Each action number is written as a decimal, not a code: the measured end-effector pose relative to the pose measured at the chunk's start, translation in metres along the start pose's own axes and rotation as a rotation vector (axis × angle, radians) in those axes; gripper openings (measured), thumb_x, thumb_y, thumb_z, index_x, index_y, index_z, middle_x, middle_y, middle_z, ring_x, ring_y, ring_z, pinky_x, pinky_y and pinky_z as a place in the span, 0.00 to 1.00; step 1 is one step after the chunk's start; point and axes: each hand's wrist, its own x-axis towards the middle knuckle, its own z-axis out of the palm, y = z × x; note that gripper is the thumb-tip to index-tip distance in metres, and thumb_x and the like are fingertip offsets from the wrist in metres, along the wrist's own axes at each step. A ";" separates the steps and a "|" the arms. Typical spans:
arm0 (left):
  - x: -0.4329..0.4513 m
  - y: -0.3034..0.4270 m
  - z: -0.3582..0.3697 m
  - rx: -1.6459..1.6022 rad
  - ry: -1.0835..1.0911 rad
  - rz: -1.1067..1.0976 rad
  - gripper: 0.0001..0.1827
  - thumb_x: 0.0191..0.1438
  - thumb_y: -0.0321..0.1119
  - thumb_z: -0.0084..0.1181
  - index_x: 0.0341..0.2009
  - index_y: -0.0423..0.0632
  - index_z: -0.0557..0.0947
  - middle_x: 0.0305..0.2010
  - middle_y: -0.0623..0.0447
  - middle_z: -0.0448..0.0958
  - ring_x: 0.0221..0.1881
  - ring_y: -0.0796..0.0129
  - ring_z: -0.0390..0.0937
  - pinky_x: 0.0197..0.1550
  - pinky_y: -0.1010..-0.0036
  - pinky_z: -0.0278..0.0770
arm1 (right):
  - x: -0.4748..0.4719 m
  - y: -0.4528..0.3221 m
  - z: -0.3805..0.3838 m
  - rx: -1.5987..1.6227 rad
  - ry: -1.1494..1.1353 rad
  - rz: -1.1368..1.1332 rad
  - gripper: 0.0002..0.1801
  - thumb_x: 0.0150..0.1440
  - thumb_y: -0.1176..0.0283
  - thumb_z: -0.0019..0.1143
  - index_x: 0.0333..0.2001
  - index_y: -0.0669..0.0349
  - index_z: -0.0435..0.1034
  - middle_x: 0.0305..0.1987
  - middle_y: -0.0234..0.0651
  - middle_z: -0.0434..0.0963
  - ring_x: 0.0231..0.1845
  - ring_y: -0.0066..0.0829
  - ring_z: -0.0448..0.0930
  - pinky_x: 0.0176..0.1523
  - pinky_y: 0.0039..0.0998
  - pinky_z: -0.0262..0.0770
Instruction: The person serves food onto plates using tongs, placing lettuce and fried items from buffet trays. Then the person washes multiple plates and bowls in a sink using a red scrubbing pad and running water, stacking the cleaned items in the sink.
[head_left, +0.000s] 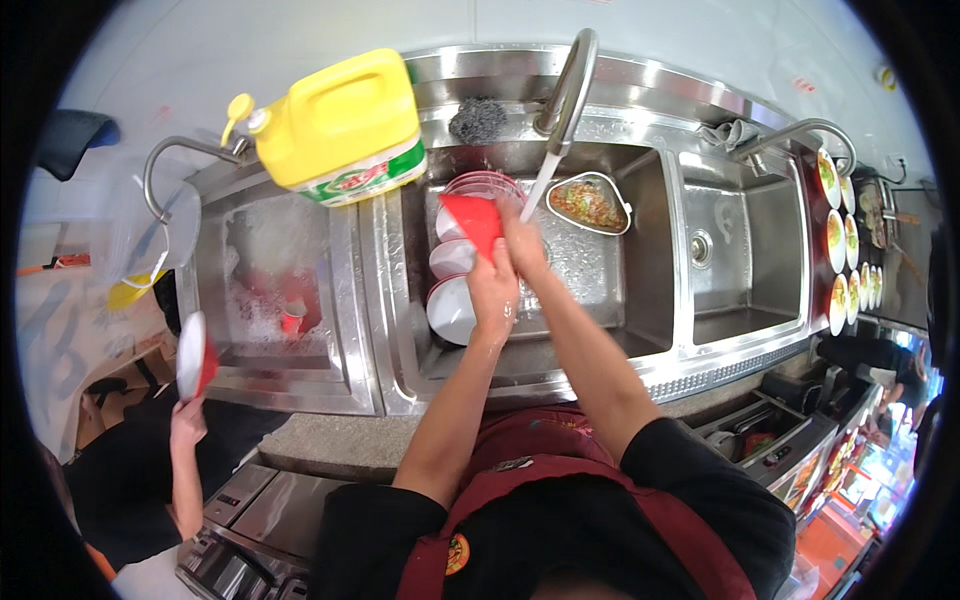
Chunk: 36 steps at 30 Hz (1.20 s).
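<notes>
Over the middle sink basin (651, 300), my left hand (495, 289) grips a tilted red bowl (478, 219) by its lower side. My right hand (525, 244) is pressed to the bowl's right side, its fingers blurred and partly hidden. Water runs from the tall faucet (577, 82) onto or just beside my right hand. Beneath and left of my hands, several white bowls with red outsides (453, 309) lean in a row along the basin's left wall. A triangular strainer (589, 202) with food scraps stands right of the stream.
A yellow detergent jug (356, 120) and a steel-wool scourer (478, 120) sit behind the basin. Red dishware (292, 318) lies in the soapy left basin. At left, a co-worker's hand (187, 421) holds a red-and-white bowl (195, 356). Plated food (835, 240) stands beyond the right basin (742, 292).
</notes>
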 end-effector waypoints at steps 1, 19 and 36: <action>0.002 0.002 -0.010 0.149 -0.123 0.053 0.18 0.66 0.42 0.45 0.43 0.37 0.77 0.31 0.34 0.81 0.32 0.46 0.81 0.35 0.55 0.75 | 0.006 -0.011 -0.004 0.083 -0.051 0.140 0.39 0.61 0.38 0.44 0.59 0.64 0.67 0.51 0.50 0.77 0.57 0.44 0.74 0.60 0.41 0.66; 0.012 0.009 -0.130 -0.005 -0.290 0.245 0.11 0.61 0.32 0.56 0.45 0.41 0.83 0.40 0.45 0.83 0.42 0.63 0.82 0.45 0.73 0.77 | -0.023 0.066 -0.073 0.617 -0.156 0.228 0.24 0.52 0.78 0.54 0.54 0.74 0.65 0.51 0.46 0.75 0.50 0.40 0.79 0.51 0.35 0.80; 0.271 -0.328 -0.399 -0.774 0.858 -0.379 0.17 0.65 0.40 0.46 0.48 0.40 0.76 0.42 0.41 0.80 0.31 0.53 0.82 0.30 0.65 0.84 | -0.072 -0.060 -0.074 -0.770 0.092 -0.164 0.30 0.52 0.81 0.40 0.61 0.63 0.65 0.45 0.54 0.79 0.49 0.49 0.79 0.53 0.37 0.72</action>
